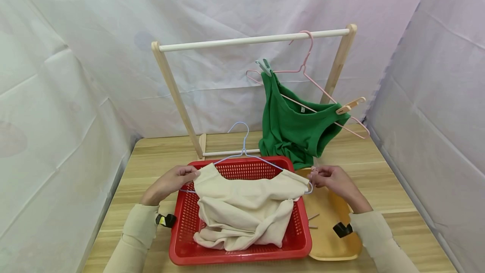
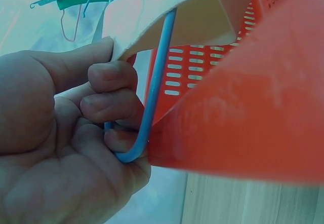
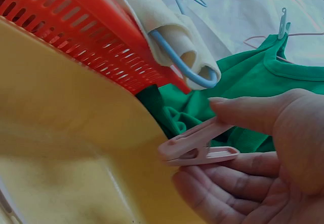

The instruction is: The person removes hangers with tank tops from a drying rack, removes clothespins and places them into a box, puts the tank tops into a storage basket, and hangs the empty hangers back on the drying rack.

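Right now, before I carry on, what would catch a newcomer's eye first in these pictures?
Probably the vivid green top, hanging askew from a pink hanger on the white rail. Next, nearer the person, the red basket, with a cream garment on a blue hanger spread across it. Then perhaps the pale pink clothespin in the right hand, beside the garment's right shoulder.

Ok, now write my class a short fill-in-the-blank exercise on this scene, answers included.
1. In the head view, ____ clothespins are clipped to the green garment.
2. The pale pink clothespin is in the person's ____ hand.
3. The cream garment is on a ____ hanger.
4. The colour of the perforated basket is ____.

Missing words: two; right; blue; red.
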`<state>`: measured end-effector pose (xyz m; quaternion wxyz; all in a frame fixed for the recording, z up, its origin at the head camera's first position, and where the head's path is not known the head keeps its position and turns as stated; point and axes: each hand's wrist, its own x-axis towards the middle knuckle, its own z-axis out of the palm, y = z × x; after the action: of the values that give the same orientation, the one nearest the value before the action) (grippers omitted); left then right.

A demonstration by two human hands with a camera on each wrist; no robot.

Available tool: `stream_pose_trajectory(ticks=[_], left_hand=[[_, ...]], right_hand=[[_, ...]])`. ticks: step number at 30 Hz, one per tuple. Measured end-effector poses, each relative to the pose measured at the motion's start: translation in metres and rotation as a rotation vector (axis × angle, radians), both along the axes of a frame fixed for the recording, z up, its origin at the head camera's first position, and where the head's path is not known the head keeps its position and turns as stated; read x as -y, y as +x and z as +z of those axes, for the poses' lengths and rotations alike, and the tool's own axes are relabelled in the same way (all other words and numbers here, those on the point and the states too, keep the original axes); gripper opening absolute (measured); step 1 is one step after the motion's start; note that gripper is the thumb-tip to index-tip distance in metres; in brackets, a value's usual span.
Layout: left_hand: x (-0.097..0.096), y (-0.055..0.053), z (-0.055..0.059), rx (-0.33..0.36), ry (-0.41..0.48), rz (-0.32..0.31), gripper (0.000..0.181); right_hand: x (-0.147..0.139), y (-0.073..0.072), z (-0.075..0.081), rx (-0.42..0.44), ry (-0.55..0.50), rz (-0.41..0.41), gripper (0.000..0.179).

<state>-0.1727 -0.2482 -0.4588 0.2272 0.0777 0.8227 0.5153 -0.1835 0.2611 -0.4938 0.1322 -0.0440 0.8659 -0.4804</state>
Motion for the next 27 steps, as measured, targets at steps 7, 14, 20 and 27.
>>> stream_pose_trajectory(ticks=[7, 14, 20, 27], left_hand=[[0.000, 0.001, 0.000, -0.001, 0.001, 0.006, 0.029], [0.000, 0.001, 0.000, -0.003, 0.000, -0.001, 0.029], [0.000, 0.000, 0.000, -0.001, 0.002, 0.000, 0.029], [0.000, 0.001, 0.001, 0.003, -0.007, 0.001, 0.028]], right_hand=[[0.000, 0.002, -0.005, 0.066, 0.033, 0.053, 0.032], [-0.003, 0.002, -0.011, 0.121, 0.010, 0.140, 0.031], [-0.004, 0.001, -0.015, 0.138, -0.003, 0.211, 0.021], [-0.001, 0.004, -0.017, 0.159, 0.000, 0.225, 0.015]])
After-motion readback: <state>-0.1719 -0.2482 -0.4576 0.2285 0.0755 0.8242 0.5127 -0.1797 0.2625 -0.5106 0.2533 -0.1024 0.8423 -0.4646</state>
